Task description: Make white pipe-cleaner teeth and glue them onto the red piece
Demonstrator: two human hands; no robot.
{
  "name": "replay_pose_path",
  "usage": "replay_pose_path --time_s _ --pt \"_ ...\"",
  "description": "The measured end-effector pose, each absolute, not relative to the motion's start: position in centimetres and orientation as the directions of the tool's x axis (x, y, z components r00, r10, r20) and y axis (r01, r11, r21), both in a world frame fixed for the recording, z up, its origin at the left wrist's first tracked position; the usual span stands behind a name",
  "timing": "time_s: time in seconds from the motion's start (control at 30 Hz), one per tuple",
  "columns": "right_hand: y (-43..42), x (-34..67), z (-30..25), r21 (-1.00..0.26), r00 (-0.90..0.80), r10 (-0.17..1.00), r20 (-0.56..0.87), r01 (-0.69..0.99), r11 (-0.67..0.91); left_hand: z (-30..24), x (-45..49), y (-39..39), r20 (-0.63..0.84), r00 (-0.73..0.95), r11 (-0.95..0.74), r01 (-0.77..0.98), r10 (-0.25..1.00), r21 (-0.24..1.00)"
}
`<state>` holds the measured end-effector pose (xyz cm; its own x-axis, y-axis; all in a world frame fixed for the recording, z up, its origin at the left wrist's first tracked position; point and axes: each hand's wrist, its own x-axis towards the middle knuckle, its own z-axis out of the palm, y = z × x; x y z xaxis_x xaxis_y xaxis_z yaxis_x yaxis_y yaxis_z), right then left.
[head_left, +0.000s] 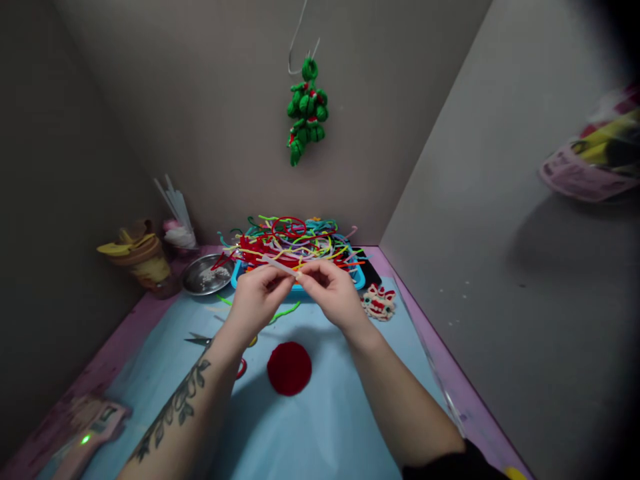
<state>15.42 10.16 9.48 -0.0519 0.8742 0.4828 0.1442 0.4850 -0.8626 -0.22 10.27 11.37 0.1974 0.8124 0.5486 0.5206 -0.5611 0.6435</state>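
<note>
Above the middle of the blue-covered table, my left hand [257,297] and my right hand [334,292] meet with fingertips pinched together. Between them is a thin whitish translucent stick, looking like a hot glue stick [280,265]; its near end is at my right fingertips. Below the hands lies a round dark red felt-like disc [289,369]. Scissors [199,339] lie open-bladed on the left, their handles partly hidden by my left forearm. Just beyond my hands stands a blue tray [359,279] heaped with colourful pipe cleaners [300,240].
A metal bowl [207,275] with small white bits, a cup of glue sticks [177,210] and a brown pot [150,263] stand left. A pink glue gun [95,433] shows a green light. A beaded-looking lion face [379,302] lies right; a green ornament [306,110] hangs behind.
</note>
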Motion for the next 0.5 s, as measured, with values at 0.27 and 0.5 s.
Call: replay_pose_path --time_s 0.27,0.5 --pt "10.01 15.48 9.85 -0.807 -0.034 0.834 0.55 0.236 0.542 11.15 -0.2 10.23 0.494 0.181 -0.513 0.495 0.851 0.701" --pt "9.69 15.31 9.91 -0.679 -0.019 0.744 0.668 0.394 0.62 11.36 0.42 10.02 0.293 0.132 -0.318 0.261 0.947 0.911"
